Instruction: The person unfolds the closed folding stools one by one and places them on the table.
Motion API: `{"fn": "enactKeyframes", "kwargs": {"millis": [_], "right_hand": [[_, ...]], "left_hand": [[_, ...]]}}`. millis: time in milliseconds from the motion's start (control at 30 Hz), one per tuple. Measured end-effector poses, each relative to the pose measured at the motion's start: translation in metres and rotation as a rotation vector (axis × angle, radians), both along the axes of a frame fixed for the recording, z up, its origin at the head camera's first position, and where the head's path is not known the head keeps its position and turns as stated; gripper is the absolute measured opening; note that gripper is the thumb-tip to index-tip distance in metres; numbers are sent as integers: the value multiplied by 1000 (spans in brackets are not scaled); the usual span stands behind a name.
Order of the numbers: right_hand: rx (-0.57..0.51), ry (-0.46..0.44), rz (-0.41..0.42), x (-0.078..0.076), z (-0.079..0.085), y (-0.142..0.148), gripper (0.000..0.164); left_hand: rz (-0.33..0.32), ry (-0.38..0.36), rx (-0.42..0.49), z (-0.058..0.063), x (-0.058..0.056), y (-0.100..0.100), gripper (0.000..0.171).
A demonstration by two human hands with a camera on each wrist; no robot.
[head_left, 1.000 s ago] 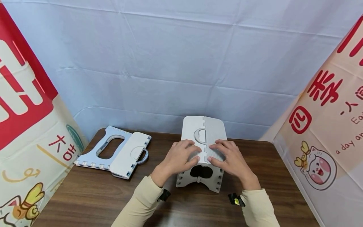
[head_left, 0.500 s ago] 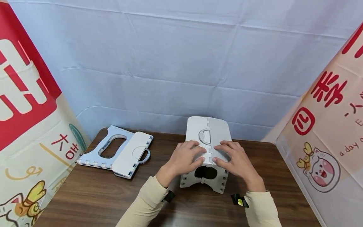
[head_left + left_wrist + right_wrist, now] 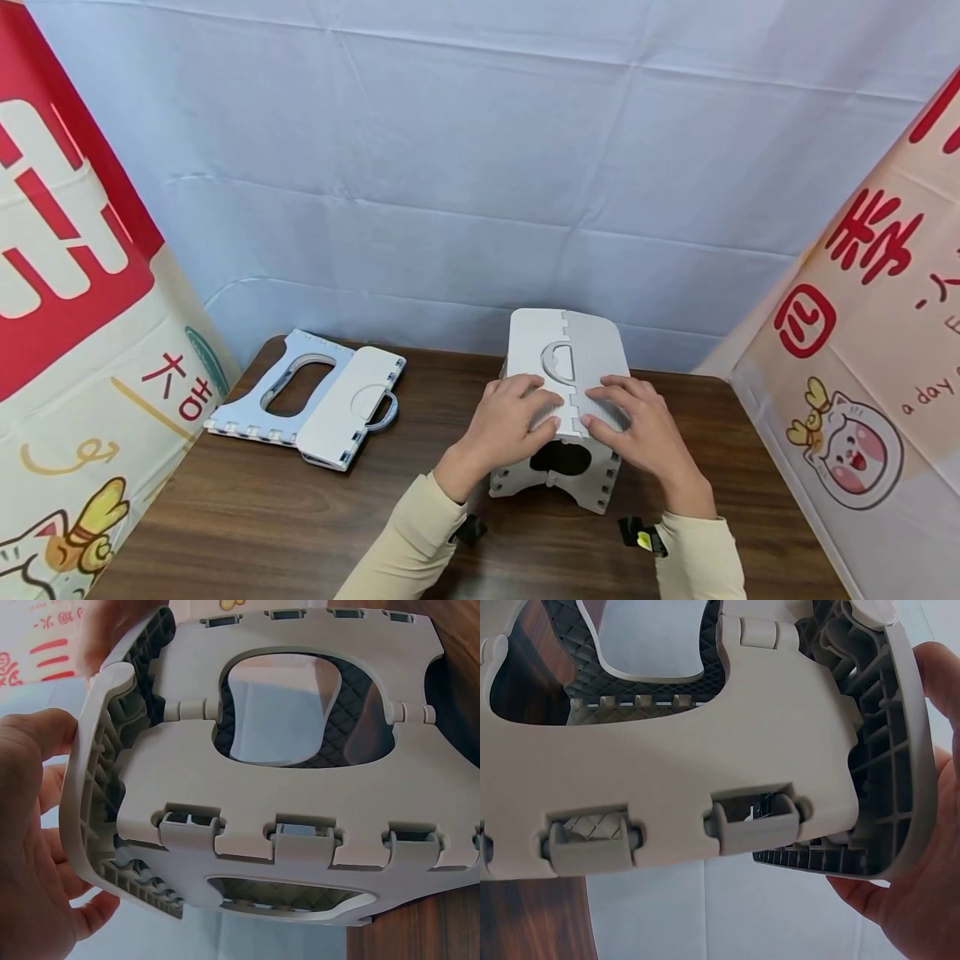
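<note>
An unfolded white folding stool (image 3: 592, 342) stands upright on the table, its two top panels joined along a middle seam with a loop handle lying flat. My left hand (image 3: 506, 421) rests on the left panel near the front edge, fingers spread and slightly bent. On the right panel lies my right hand (image 3: 637, 429) in the same way, thumb near the seam. From below, the left wrist view shows the stool's hinged front panels (image 3: 300, 787) with the left hand (image 3: 34, 825) along the top. The right wrist view has the right hand (image 3: 930, 877) against the top's outer face.
A folded blue and white stool (image 3: 348, 408) lies flat at the left of the wooden table (image 3: 300, 533), its handle sticking out to the right. A pale cloth (image 3: 450, 167) hangs behind the table, with printed cloths on both sides.
The white stool has shifted a little to the right along the table, with both hands staying on its top. The folded stool has stayed in place.
</note>
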State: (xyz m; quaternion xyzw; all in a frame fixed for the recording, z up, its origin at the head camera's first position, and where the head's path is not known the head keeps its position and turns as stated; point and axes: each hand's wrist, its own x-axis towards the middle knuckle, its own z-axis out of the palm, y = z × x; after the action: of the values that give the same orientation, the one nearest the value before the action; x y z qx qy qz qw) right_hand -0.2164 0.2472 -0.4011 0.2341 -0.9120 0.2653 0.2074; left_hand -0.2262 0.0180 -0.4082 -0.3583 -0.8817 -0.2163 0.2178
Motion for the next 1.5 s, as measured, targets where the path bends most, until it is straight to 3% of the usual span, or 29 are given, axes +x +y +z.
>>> {"fn": "enactKeyframes", "kwargs": {"millis": [600, 767, 1167, 1400, 1500], "right_hand": [[-31, 30, 3, 1, -2, 12, 31], [-26, 22, -21, 4, 1, 12, 31], [8, 0, -46, 23, 15, -2, 37], [-7, 32, -18, 31, 14, -11, 41], [-23, 57, 7, 32, 14, -16, 43]], "left_hand": [[23, 20, -3, -1, 2, 14, 25], [4, 16, -7, 2, 1, 13, 27], [-59, 45, 111, 16, 7, -9, 33], [-20, -33, 141, 7, 8, -28, 36], [8, -31, 166, 3, 9, -39, 37]]}}
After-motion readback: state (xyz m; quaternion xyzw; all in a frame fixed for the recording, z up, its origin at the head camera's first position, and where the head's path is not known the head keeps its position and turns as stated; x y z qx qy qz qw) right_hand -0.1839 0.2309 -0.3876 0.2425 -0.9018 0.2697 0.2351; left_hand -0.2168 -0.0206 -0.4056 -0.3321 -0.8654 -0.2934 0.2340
